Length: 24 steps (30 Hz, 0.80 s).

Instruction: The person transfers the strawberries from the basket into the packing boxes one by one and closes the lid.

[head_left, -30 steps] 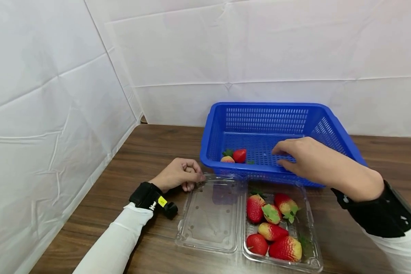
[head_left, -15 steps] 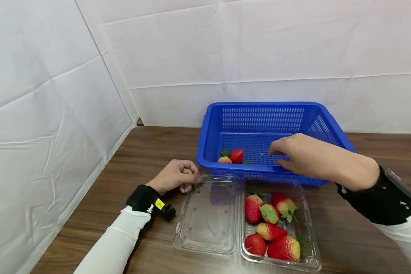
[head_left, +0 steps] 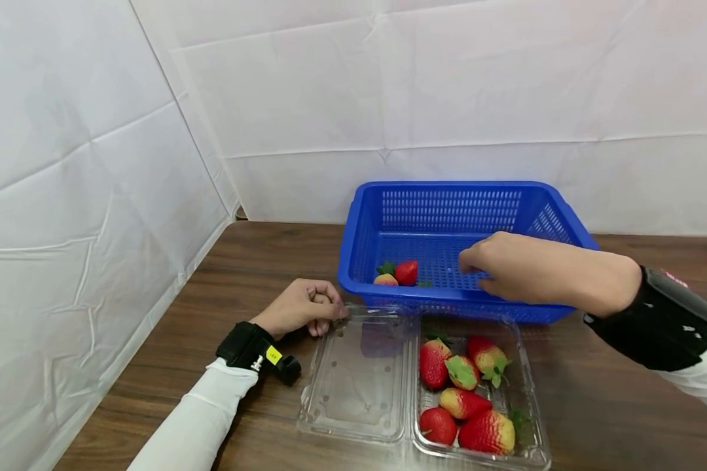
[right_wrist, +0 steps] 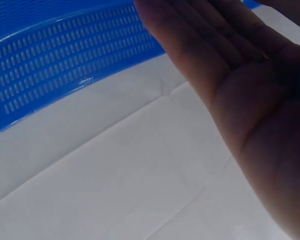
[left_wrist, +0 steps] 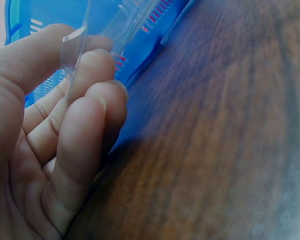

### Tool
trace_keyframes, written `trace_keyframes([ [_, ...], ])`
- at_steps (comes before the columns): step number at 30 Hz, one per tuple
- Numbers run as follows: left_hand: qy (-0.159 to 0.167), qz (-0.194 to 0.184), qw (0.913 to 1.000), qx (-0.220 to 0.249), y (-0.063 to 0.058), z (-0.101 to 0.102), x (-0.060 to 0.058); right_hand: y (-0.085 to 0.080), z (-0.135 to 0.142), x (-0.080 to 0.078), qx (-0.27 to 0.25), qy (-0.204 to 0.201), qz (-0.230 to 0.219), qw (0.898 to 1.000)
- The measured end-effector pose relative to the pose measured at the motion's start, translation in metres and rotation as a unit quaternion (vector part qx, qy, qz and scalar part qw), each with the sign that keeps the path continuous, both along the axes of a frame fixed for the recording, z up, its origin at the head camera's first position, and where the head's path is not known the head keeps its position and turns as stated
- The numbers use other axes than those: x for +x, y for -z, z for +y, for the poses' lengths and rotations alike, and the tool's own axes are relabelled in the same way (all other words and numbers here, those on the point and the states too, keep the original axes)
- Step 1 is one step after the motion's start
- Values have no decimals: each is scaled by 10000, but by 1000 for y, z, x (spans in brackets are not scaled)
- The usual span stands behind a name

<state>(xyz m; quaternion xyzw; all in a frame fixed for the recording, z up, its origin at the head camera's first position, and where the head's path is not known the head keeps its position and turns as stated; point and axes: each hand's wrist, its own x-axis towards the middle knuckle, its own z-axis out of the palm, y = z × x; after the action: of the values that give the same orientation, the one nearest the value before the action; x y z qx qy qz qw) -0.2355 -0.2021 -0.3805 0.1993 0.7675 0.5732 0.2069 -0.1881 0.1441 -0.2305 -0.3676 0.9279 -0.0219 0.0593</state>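
Observation:
In the head view my left hand (head_left: 303, 306) pinches the upper left corner of the clear plastic lid (head_left: 359, 386) between thumb and fingers; the left wrist view shows the lid's edge (left_wrist: 80, 47) there. The lid lies folded out flat, joined to a clear clamshell box (head_left: 521, 366) on its right. Several red and yellow strawberries (head_left: 488, 432) with green leaves lie in that box. My right hand (head_left: 507, 268) hovers over the front right of the blue basket (head_left: 362, 229), palm down with loosely bent fingers. No object shows in it; its fingertips are partly hidden.
A few strawberries (head_left: 406, 272) lie in the basket's front left corner. The basket stands behind the clamshell on a brown wood-grain table (head_left: 259, 255). White sheeting (head_left: 294, 98) closes off the back and the left side.
My right hand has moved slightly left over the basket, and its forearm sits a bit flatter. The left hand keeps its pinch on the lid. The head view has shifted slightly.

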Motion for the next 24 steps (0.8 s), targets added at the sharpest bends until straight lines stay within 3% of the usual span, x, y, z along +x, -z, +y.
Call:
trace_keyframes([
  [8,31,-22,10000,41,-1,0,1,-2,-6,-9,198,-325,-170,9991],
  [24,22,64,10000,-37,0,1,0,5,-11,-31,283,-412,-757,9959],
])
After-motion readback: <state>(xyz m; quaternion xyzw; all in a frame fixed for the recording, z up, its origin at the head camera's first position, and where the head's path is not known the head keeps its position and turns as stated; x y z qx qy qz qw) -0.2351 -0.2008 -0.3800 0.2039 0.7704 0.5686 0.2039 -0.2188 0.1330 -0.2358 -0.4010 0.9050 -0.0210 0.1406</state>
